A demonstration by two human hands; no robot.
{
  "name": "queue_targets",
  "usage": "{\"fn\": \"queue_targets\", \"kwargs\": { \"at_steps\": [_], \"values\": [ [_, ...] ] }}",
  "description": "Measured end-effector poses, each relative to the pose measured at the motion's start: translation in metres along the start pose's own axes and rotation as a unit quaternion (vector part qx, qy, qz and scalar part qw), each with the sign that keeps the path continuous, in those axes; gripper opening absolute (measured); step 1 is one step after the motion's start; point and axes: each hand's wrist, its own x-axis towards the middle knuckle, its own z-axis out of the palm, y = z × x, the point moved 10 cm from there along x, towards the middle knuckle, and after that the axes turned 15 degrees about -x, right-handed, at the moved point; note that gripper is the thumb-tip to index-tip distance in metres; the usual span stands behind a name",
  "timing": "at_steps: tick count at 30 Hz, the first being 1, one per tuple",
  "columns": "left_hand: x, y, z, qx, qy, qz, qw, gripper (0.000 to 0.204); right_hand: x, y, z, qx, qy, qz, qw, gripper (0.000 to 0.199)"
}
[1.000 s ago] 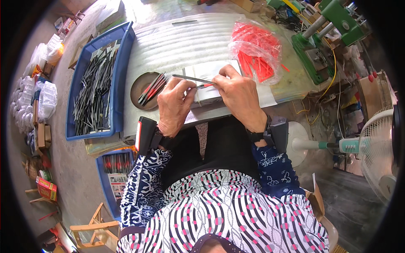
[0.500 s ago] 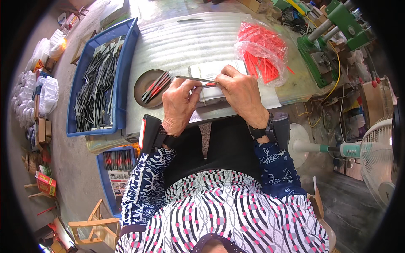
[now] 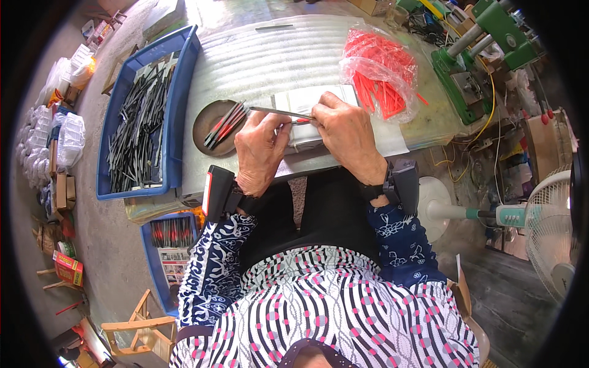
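A slim dark grey metal strip [image 3: 276, 111] spans the gap between my hands, over a white-topped block [image 3: 297, 100]. My left hand [image 3: 261, 147] is closed around its left part, thumb and fingers pinched together. The fingertips of my right hand [image 3: 345, 127] pinch its right end. Just below the strip, a small red piece [image 3: 303, 120] shows at my right fingertips; its far end is hidden. Left of my left hand, a round brown dish [image 3: 203, 127] holds several dark strips with red parts [image 3: 226, 126]. Bright red narrow sleeves [image 3: 377, 61] lie in a clear plastic bag beyond my right hand.
A blue crate [image 3: 178, 116] full of dark strips stands at the left of the table. A single strip [image 3: 274, 27] lies far back. The green press [image 3: 460, 86] is at right, a white fan [image 3: 552, 214] lower right. A second blue crate [image 3: 150, 257] sits low at left.
My right hand has shifted slightly left and up, and the strip's left end now sticks out a little further past my left fingers. The grip of both hands continues.
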Motion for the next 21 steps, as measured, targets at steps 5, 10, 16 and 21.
{"fn": "queue_targets", "kwargs": {
  "at_steps": [5, 10, 16, 21],
  "values": [
    [0.001, -0.002, 0.001, -0.024, 0.003, -0.021, 0.999, 0.010, 0.002, 0.005, 0.001, 0.030, -0.020, 0.023, 0.999, 0.007],
    [-0.001, -0.001, 0.000, -0.026, 0.011, -0.025, 0.999, 0.009, 0.006, 0.001, 0.006, 0.005, -0.045, -0.017, 0.999, 0.009],
    [0.000, -0.002, 0.001, -0.029, 0.003, -0.022, 0.999, 0.009, 0.003, 0.005, 0.004, 0.051, -0.038, 0.003, 0.998, 0.010],
    [-0.001, -0.006, 0.001, -0.032, -0.007, -0.061, 0.998, 0.007, -0.014, 0.044, -0.022, 0.299, 0.121, 0.154, 0.934, 0.021]
  ]
}}
